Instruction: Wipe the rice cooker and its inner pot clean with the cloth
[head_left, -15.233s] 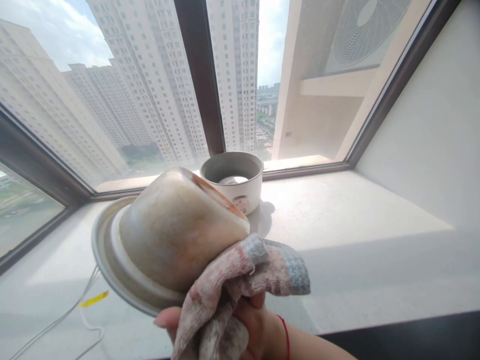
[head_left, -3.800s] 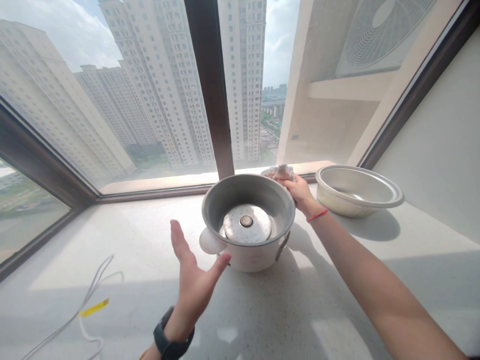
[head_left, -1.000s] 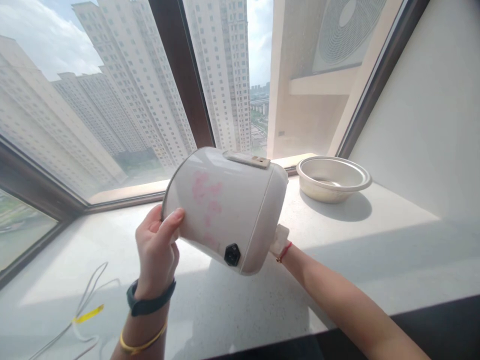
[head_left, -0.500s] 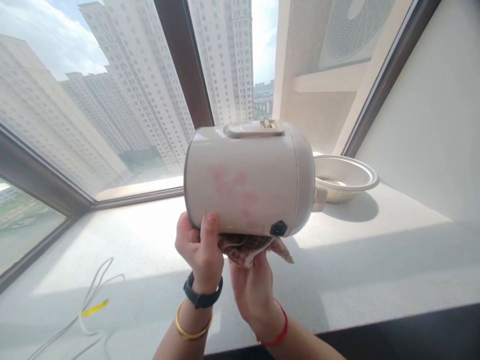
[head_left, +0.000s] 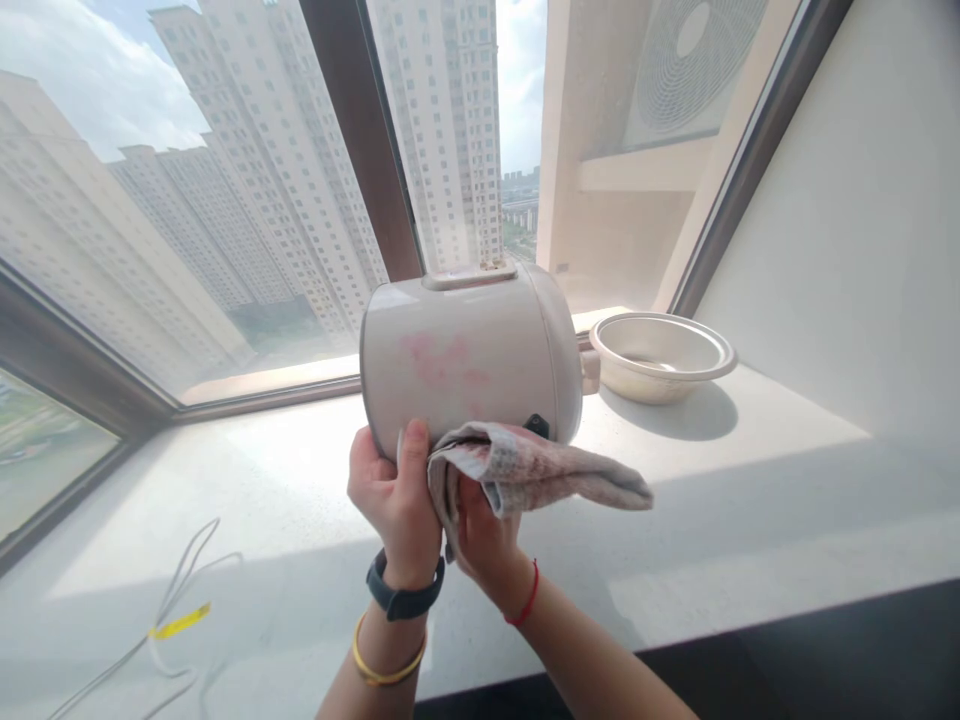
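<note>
A white, rounded rice cooker [head_left: 480,350] with faded pink marks lies on its side in the air above the sill. My left hand [head_left: 401,495] grips its lower left edge, the thumb resting on the outer wall. Below the cooker, my right hand [head_left: 487,535] is closed on a folded grey and reddish cloth [head_left: 555,475]. The cloth lies against the cooker's lower side and partly covers a dark socket [head_left: 537,426]. Some of the right fingers are hidden behind the cloth. A control panel [head_left: 472,277] faces up along the cooker's top.
On the white sill [head_left: 780,500], a beige bowl-like pot [head_left: 652,385] with a wide rim stands at the right. A pale cable [head_left: 176,580] with a yellow tag [head_left: 180,621] lies at the left. Window frames [head_left: 367,130] rise behind, and a wall [head_left: 847,260] bounds the right.
The cooker has tilted and shifted slightly left. My right hand has brought the cloth from underneath round to the near side, where more of it shows.
</note>
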